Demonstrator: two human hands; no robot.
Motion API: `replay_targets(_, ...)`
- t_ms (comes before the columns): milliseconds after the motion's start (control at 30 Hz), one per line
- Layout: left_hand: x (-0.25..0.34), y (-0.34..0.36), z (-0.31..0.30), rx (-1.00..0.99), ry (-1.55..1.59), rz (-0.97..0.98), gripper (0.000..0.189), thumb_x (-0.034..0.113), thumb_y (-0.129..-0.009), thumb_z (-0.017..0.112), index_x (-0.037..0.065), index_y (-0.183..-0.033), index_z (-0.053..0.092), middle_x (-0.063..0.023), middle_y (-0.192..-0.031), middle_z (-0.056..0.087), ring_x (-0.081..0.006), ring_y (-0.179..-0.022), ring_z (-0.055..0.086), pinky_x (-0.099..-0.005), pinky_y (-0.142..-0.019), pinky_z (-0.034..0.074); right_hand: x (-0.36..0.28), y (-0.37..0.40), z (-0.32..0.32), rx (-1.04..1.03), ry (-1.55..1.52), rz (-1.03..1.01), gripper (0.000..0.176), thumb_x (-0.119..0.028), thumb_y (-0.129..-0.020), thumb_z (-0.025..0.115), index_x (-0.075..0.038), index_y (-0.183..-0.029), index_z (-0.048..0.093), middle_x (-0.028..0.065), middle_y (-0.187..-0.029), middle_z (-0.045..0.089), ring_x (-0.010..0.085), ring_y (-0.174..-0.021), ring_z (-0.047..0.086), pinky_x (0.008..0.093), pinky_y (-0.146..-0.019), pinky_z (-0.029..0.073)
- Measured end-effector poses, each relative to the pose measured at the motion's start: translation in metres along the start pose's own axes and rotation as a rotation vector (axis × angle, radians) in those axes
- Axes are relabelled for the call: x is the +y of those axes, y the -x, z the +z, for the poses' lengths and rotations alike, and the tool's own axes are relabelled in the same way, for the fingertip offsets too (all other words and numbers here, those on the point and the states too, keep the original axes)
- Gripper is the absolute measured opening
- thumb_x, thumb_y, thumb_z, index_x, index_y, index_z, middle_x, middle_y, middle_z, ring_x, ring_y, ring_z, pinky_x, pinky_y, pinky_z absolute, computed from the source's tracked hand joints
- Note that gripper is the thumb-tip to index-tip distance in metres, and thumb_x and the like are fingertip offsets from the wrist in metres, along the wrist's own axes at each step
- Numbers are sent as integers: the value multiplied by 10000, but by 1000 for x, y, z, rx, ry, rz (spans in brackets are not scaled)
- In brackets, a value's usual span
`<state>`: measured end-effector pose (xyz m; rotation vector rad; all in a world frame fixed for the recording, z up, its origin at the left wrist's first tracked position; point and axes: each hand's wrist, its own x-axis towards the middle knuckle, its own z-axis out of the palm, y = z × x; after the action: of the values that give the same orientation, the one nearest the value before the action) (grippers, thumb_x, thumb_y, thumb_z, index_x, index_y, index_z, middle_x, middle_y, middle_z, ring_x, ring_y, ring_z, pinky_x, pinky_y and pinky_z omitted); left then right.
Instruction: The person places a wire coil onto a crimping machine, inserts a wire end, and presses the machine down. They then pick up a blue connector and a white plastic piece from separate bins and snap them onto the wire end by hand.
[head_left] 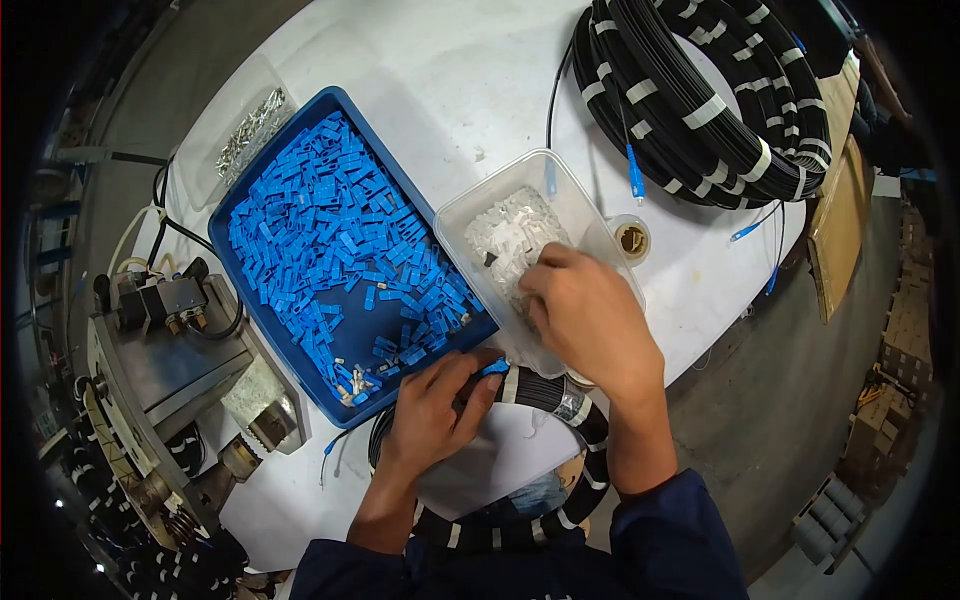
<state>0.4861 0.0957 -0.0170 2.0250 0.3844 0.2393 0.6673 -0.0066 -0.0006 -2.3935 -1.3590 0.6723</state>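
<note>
**Parts sorting at the bench:** A small blue connector is pinched in the fingers of the left hand, against a taped black cable coil at the near edge of the white counter. The right hand is dipped into a clear plastic tub of small white parts, beside a blue plastic tray of blue housings. A picking step is judged to be in hand, and a fine pinch on one piece is called for. The right fingertips are hidden, so their grip cannot be told.

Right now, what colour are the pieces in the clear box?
The pieces are white; best in head view.
</note>
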Motion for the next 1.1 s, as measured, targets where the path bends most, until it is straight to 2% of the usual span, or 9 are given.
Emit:
replay_targets(67,0,0,0,11,8,9,192,67,-885,687,-3,-1062,660,-94,-773,625,-169,-536,593,-291,-495,477,1,-4,1,276,-61,-20,135,-53,-794,644,-11,-920,669,157,-934,637,369,-895,638,442,-784,519)
replay_targets(200,-3,2,2,19,9,9,193,57,-878,692,-5,-1057,658,-98,-784,632,-165,-541,597,-284,-497,478,5,-9,14,259,-39,-92,120,-31,-769,641,-21,-883,680,134,-921,654,355,-905,637,434,-795,518)
replay_targets(300,-1,3,2,43,24,21,189,54,-877,692,-7,-1053,658,-100,-789,635,-162,-538,595,-280,-495,475,5,-5,11,81,40,-71,149,-28,-746,651,-29,-889,692,122,-904,658,349,-904,637,435,-797,520)
replay_targets(367,5,2,1,20,69,-101,175,61,-881,660,-31,-1029,669,-133,-790,635,-226,-637,598,-303,-597,466,8,-3,7,-22,49,-25,159,-34,-737,663,-39,-893,693,112,-919,656,343,-909,636,431,-801,520)
replay_targets(467,-3,3,4,50,20,12,187,49,-877,690,-12,-1051,658,-119,-796,637,-193,-587,615,-292,-536,492,9,0,5,37,50,-44,155,-47,-731,677,-50,-885,697,103,-915,657,333,-922,638,430,-805,521)
replay_targets(600,-5,4,6,80,4,51,184,49,-877,691,-12,-1047,659,-127,-802,639,-210,-611,614,-304,-556,491,3,0,12,164,-2,-42,141,-44,-725,681,-55,-864,697,102,-918,657,328,-924,639,428,-802,522)
replay_targets(767,-3,5,4,87,42,11,171,44,-871,684,-11,-1031,660,-121,-808,644,-211,-609,595,-299,-552,470,3,-2,12,135,-43,-65,137,-49,-780,583,-5,-832,702,144,-896,664,334,-895,662,434,-774,549)
replay_targets(867,0,8,5,61,73,-105,159,41,-871,676,-9,-1021,659,-117,-810,646,-209,-619,600,-297,-565,473,5,-2,13,83,-15,-46,152,-44,-785,581,-3,-867,702,152,-908,665,342,-888,664,446,-775,548)
replay_targets(1100,5,6,4,67,6,-90,140,49,-878,669,-10,-1005,656,-123,-813,656,-219,-646,623,-305,-590,486,5,-5,19,199,-86,-45,164,-21,-755,634,-17,-914,677,148,-900,660,374,-855,652,470,-755,519)
